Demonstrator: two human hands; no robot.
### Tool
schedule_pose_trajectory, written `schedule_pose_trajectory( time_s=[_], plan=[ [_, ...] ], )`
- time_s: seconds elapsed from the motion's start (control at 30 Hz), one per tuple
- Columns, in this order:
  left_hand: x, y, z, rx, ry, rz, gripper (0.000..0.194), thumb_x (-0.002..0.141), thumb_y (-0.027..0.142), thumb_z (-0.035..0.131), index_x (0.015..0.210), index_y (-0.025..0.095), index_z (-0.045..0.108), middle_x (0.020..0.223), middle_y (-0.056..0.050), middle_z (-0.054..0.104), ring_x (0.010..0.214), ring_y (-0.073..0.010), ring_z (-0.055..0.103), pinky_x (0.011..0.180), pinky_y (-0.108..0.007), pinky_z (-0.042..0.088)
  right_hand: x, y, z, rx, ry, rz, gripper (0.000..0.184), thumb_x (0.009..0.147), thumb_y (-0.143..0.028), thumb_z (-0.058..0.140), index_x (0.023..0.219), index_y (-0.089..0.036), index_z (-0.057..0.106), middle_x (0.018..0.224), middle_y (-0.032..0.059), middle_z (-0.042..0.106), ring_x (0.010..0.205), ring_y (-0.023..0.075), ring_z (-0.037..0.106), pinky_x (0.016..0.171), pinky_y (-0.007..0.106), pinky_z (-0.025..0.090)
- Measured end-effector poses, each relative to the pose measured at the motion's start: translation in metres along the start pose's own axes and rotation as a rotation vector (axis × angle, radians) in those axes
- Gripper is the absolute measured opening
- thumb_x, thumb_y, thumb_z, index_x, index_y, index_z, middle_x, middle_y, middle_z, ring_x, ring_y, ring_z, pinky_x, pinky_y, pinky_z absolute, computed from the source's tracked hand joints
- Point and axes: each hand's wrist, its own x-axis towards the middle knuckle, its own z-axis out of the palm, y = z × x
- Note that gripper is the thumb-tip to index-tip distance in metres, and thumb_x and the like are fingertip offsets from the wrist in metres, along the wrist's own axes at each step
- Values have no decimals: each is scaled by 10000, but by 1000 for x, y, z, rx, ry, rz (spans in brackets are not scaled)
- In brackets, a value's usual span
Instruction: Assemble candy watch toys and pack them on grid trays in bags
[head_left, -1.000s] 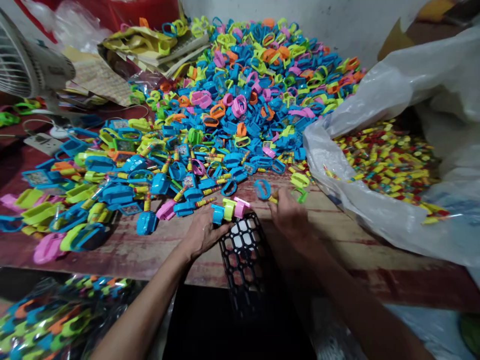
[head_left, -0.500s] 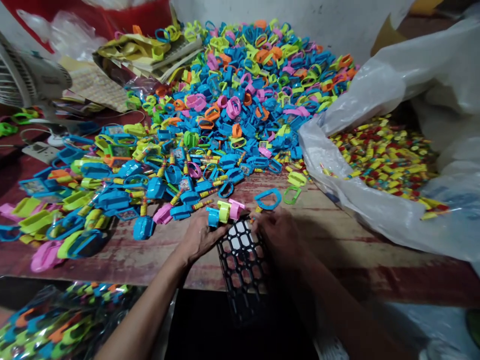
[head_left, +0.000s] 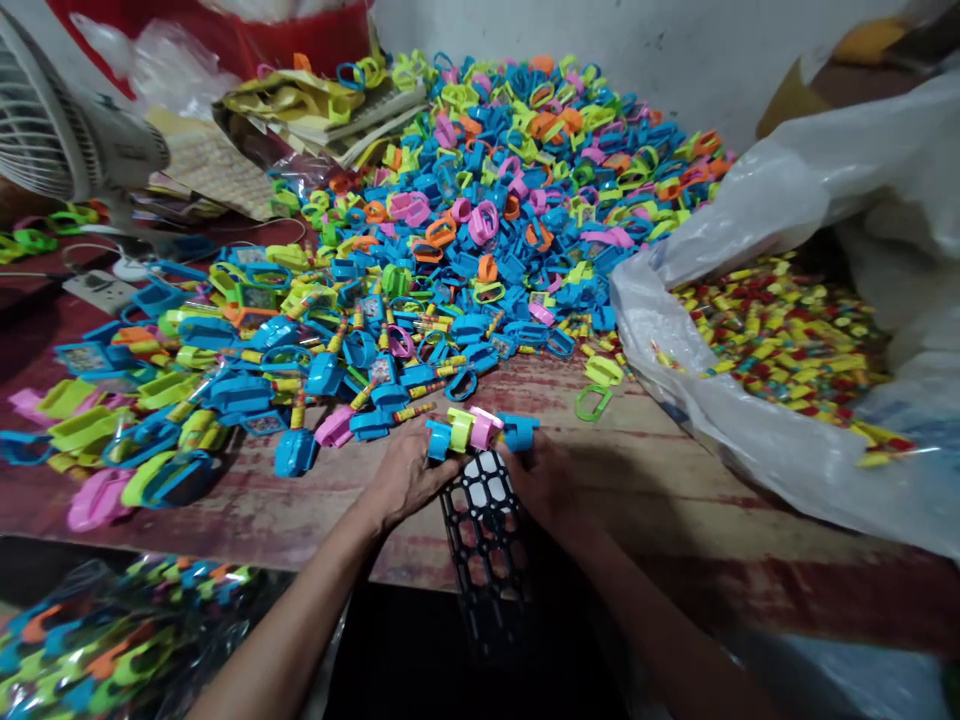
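A black plastic grid [head_left: 487,548] stands tilted between my hands, its near end over my dark lap. Pale patches show through its upper openings. My left hand [head_left: 409,478] is closed on the grid's upper left edge. Along the far edge sit a blue toy watch [head_left: 439,440], a yellow-green one [head_left: 460,430] and a pink one [head_left: 485,428]. My right hand [head_left: 546,485] grips another blue toy watch [head_left: 519,432] at the upper right corner. Its fingertips are partly hidden behind the grid and the watch.
A large heap of coloured toy watches [head_left: 480,200] covers the back of the worn table [head_left: 675,465]. On the right, a white sack [head_left: 645,310] holds small yellow-and-red tubes [head_left: 787,330]. A fan [head_left: 67,120] stands left. Bagged watches [head_left: 82,640] lie below the table's front left edge.
The blue toy watch by my right hand has turned and come down to the grid's edge, beside the pink one. My left hand keeps its grip. The view has shifted slightly.
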Motion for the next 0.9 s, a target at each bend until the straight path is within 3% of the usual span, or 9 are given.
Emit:
schedule_pose_trajectory(
  time_s=[0.13, 0.33, 0.57, 0.9],
  plan=[
    [-2, -1, 0, 10, -4, 3, 156, 907, 317, 589, 835, 193, 650, 901, -45, 671, 837, -196, 599, 795, -328, 490, 5, -1, -1, 35, -90, -72, 144, 854, -226, 503, 878, -229, 645, 842, 48, 704, 777, 207, 661, 727, 309, 537],
    [-3, -7, 0, 47, -23, 22, 120, 900, 299, 601, 875, 203, 669, 933, -47, 675, 909, -219, 606, 906, -374, 469, 5, 8, 3, -18, -10, -119, 107, 827, -211, 525, 814, -227, 630, 770, 34, 681, 717, 196, 652, 677, 287, 534],
    [-3, -8, 0, 55, -50, -10, 123, 893, 282, 603, 882, 217, 706, 1020, -58, 705, 979, -240, 614, 910, -381, 492, 6, 6, 4, 28, -20, -162, 252, 829, -143, 507, 990, -236, 677, 911, 57, 722, 872, 221, 688, 790, 322, 565],
    [-3, -8, 1, 53, -35, 17, 218, 938, 334, 543, 1040, 247, 714, 1131, -69, 702, 1083, -246, 622, 1007, -428, 478, 3, 6, 12, 79, -29, -137, 185, 779, -95, 543, 885, -209, 644, 863, 48, 685, 799, 185, 652, 733, 272, 536]
  ],
)
